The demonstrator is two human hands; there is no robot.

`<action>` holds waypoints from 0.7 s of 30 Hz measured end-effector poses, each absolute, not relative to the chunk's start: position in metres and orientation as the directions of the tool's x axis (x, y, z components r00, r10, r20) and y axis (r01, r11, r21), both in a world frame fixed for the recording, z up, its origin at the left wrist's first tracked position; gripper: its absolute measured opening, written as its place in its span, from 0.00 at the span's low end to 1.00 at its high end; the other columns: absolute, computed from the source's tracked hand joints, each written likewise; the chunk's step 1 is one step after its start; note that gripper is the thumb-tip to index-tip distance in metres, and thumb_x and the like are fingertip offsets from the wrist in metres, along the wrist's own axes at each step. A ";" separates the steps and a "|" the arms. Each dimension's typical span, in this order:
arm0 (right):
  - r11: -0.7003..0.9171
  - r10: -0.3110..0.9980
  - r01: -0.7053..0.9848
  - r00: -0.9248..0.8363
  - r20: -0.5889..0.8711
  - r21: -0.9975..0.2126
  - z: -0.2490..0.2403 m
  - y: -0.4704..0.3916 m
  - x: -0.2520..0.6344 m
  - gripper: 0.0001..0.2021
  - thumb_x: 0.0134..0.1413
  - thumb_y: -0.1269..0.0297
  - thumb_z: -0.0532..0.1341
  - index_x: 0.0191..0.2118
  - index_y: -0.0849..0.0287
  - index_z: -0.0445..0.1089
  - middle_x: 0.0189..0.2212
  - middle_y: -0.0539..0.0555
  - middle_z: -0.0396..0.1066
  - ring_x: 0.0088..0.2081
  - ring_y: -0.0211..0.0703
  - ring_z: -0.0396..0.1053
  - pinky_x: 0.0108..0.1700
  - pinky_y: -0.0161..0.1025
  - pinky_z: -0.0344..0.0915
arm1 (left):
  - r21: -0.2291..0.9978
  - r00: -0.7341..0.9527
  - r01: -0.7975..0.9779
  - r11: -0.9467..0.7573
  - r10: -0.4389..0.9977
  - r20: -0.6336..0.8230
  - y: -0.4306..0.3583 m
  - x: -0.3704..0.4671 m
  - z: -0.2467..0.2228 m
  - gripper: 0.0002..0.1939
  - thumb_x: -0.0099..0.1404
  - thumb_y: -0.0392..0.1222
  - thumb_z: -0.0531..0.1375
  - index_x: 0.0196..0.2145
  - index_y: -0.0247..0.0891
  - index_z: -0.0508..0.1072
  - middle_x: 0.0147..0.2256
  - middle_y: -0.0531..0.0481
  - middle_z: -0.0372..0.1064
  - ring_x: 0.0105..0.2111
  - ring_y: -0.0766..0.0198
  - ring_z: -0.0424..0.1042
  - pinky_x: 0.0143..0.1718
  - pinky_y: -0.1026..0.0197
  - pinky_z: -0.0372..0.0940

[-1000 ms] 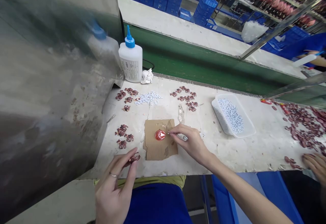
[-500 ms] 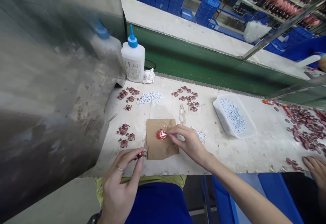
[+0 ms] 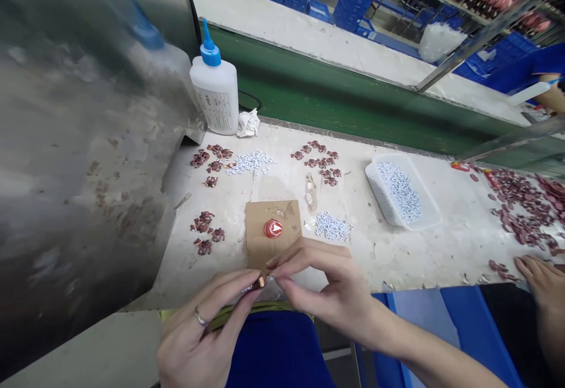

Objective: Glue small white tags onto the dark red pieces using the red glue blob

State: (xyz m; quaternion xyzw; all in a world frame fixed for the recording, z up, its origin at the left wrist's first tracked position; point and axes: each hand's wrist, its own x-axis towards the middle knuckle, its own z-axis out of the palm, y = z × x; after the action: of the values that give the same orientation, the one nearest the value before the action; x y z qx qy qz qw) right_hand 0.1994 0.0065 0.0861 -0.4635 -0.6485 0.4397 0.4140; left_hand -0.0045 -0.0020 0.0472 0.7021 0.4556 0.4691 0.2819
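Note:
My left hand (image 3: 205, 323), with a ring on one finger, pinches a small dark brown piece (image 3: 258, 283) that has a light tan patch. Beside it, my right hand (image 3: 329, 282) holds a tiny whitish piece (image 3: 271, 280) between thumb and fingertip, close against the brown one; whether they touch I cannot tell. Just beyond the hands lies a square of cardboard (image 3: 253, 248), and on it rests a small round red dish (image 3: 273, 228) with a whitish, shiny patch inside. A pile of tiny blue-and-white bits (image 3: 332, 226) is to the right of the cardboard.
Clusters of brown pieces (image 3: 203, 221) lie left and at the back (image 3: 324, 163). A white bottle with blue nozzle (image 3: 215, 90) stands by a metal panel (image 3: 88, 141). At right are a clear tub (image 3: 430, 220) of small bits, reddish-brown parts (image 3: 518, 199) and another person's hand (image 3: 536, 279).
My right hand has moved from the red dish toward me, up to the brown piece. My left hand has shifted slightly right, bringing the brown piece in front of the cardboard. The view has shifted slightly.

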 end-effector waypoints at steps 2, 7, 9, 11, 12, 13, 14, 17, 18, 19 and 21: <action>0.190 0.959 0.231 -0.250 0.131 -0.954 0.086 0.007 0.199 0.06 0.62 0.74 0.67 0.43 0.57 0.78 0.40 0.53 0.81 0.41 0.40 0.79 0.44 0.39 0.75 | 0.839 0.154 0.347 -0.419 0.908 0.390 -0.003 -0.005 0.045 0.16 0.65 0.27 0.65 0.47 0.44 0.77 0.44 0.62 0.79 0.41 0.77 0.79 0.50 0.75 0.74; 0.207 0.954 0.247 -0.267 0.139 -0.947 0.086 0.008 0.199 0.05 0.63 0.73 0.67 0.43 0.57 0.78 0.39 0.52 0.81 0.39 0.39 0.78 0.42 0.37 0.75 | 0.844 0.155 0.344 -0.411 0.912 0.380 -0.002 -0.005 0.045 0.16 0.65 0.28 0.65 0.47 0.45 0.77 0.43 0.63 0.79 0.39 0.78 0.79 0.49 0.77 0.74; 0.231 0.946 0.264 -0.285 0.153 -0.936 0.086 0.008 0.199 0.06 0.64 0.73 0.66 0.44 0.58 0.77 0.39 0.53 0.81 0.40 0.39 0.78 0.42 0.36 0.75 | 0.835 0.151 0.367 -0.411 0.912 0.383 -0.001 -0.005 0.046 0.15 0.65 0.28 0.65 0.46 0.45 0.77 0.42 0.63 0.79 0.39 0.79 0.78 0.50 0.79 0.72; 0.275 0.935 0.303 -0.304 0.181 -0.912 0.087 0.007 0.197 0.06 0.65 0.73 0.65 0.46 0.59 0.77 0.39 0.54 0.80 0.39 0.39 0.78 0.40 0.35 0.75 | 0.819 0.149 0.393 -0.417 0.908 0.391 -0.001 -0.005 0.047 0.14 0.65 0.29 0.66 0.45 0.44 0.77 0.42 0.62 0.79 0.39 0.79 0.78 0.51 0.79 0.71; 0.311 0.926 0.332 -0.317 0.205 -0.891 0.087 0.005 0.197 0.07 0.66 0.73 0.64 0.47 0.60 0.77 0.39 0.55 0.80 0.38 0.39 0.78 0.39 0.35 0.76 | 0.813 0.146 0.399 -0.424 0.905 0.400 -0.002 -0.005 0.047 0.14 0.64 0.29 0.66 0.44 0.44 0.78 0.42 0.62 0.79 0.39 0.78 0.79 0.52 0.79 0.71; 0.361 0.912 0.370 -0.333 0.240 -0.856 0.086 0.004 0.196 0.07 0.67 0.74 0.63 0.48 0.61 0.76 0.39 0.56 0.80 0.38 0.39 0.78 0.38 0.35 0.76 | 0.812 0.138 0.400 -0.424 0.904 0.404 -0.002 -0.005 0.047 0.14 0.64 0.29 0.67 0.44 0.44 0.78 0.41 0.61 0.80 0.38 0.78 0.79 0.52 0.78 0.71; 0.424 0.891 0.416 -0.351 0.288 -0.804 0.086 0.003 0.196 0.08 0.68 0.74 0.62 0.49 0.63 0.76 0.40 0.58 0.80 0.38 0.40 0.78 0.37 0.35 0.76 | 0.817 0.127 0.397 -0.418 0.907 0.402 -0.003 -0.004 0.046 0.14 0.63 0.29 0.67 0.44 0.44 0.78 0.41 0.61 0.80 0.38 0.77 0.79 0.52 0.78 0.71; 0.613 0.790 0.536 -0.418 0.448 -0.581 0.086 -0.002 0.196 0.09 0.69 0.77 0.58 0.50 0.70 0.74 0.40 0.62 0.79 0.41 0.43 0.79 0.40 0.36 0.78 | 0.851 0.095 0.376 -0.366 0.929 0.358 -0.005 -0.002 0.046 0.13 0.64 0.30 0.67 0.43 0.46 0.79 0.41 0.63 0.80 0.37 0.77 0.79 0.49 0.78 0.73; 0.648 0.761 0.557 -0.436 0.480 -0.521 0.087 -0.003 0.197 0.10 0.70 0.77 0.57 0.50 0.71 0.74 0.40 0.63 0.79 0.42 0.44 0.79 0.42 0.37 0.78 | 0.862 0.091 0.369 -0.347 0.937 0.338 -0.005 -0.001 0.046 0.13 0.64 0.31 0.67 0.43 0.48 0.79 0.41 0.64 0.80 0.37 0.78 0.79 0.48 0.79 0.72; 0.666 0.742 0.567 -0.445 0.501 -0.484 0.088 -0.004 0.197 0.10 0.70 0.78 0.57 0.50 0.71 0.73 0.40 0.63 0.79 0.43 0.45 0.79 0.43 0.37 0.78 | 0.874 0.089 0.357 -0.330 0.943 0.320 -0.004 0.000 0.046 0.13 0.65 0.31 0.66 0.43 0.49 0.79 0.40 0.65 0.80 0.37 0.79 0.79 0.48 0.80 0.72; 0.659 0.749 0.570 -0.436 0.499 -0.490 0.089 -0.005 0.200 0.10 0.69 0.78 0.57 0.51 0.70 0.73 0.40 0.61 0.79 0.42 0.43 0.79 0.43 0.36 0.78 | 0.893 0.089 0.332 -0.303 0.953 0.291 -0.003 0.001 0.047 0.13 0.64 0.32 0.67 0.43 0.50 0.79 0.40 0.66 0.80 0.36 0.78 0.80 0.47 0.80 0.73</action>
State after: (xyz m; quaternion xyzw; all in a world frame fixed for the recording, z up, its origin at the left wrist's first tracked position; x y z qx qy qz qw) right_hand 0.1998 -0.0046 0.0885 -0.3935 -0.8381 0.1252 0.3564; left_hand 0.0014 -0.0027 0.0474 0.6587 0.4875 0.4667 0.3326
